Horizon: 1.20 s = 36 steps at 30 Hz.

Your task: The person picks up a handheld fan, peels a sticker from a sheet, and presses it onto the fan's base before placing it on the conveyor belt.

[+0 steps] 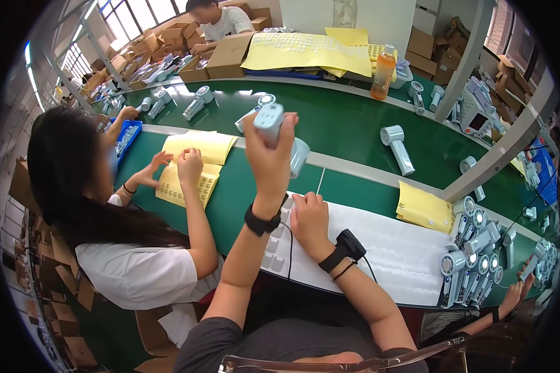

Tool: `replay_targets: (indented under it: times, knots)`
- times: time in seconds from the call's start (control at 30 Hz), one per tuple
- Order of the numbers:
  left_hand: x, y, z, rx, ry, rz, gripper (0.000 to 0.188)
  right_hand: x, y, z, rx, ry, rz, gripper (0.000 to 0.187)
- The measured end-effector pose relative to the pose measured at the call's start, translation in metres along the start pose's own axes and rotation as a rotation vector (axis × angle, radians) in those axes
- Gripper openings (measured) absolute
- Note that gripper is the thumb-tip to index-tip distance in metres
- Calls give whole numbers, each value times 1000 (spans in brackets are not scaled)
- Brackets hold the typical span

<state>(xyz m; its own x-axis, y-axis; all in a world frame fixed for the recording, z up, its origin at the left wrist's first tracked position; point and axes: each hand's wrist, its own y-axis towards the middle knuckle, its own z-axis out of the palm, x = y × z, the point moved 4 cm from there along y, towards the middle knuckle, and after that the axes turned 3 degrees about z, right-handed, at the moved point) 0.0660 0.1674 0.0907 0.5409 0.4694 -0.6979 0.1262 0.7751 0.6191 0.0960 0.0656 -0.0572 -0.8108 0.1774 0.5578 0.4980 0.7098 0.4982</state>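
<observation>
The left hand (270, 163) is clasping the light-blue fan (269, 122), whose length is slanting rightward; the right hand (310, 219) is lying nearer, grip unclear.

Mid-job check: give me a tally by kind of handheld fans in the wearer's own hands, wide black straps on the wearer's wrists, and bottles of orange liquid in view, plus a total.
Light-blue handheld fan: 1, gripped in the left hand
Wide black wrist straps: 2, one on each wrist
Orange-liquid bottle: 1
Total: 4
</observation>
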Motion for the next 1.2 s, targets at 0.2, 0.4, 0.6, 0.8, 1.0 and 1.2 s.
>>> replay_targets:
  times: [0.2, 0.4, 0.6, 0.8, 1.0, 1.2]
  knots:
    - [-27, -45, -45, -44, 122, -18, 30, -9, 7, 16, 135, 92, 144, 25]
    - [-30, -68, -58, -25, 225, 26, 59, -2, 7, 7, -9, 69, 85, 15]
    - [-30, -77, -57, 35, 310, 20, 69, -5, 14, 9, -17, 118, 112, 15]
    - [-31, -88, -51, 103, 338, 48, 71, -43, 19, -8, 59, 1054, 555, 12]
    - [-24, -112, -25, 312, 349, 120, 75, -33, 15, -122, 98, 1334, 594, 10]
    - [-30, -132, 0, 487, 411, 286, 75, 11, 5, -182, 317, 1356, 562, 38]
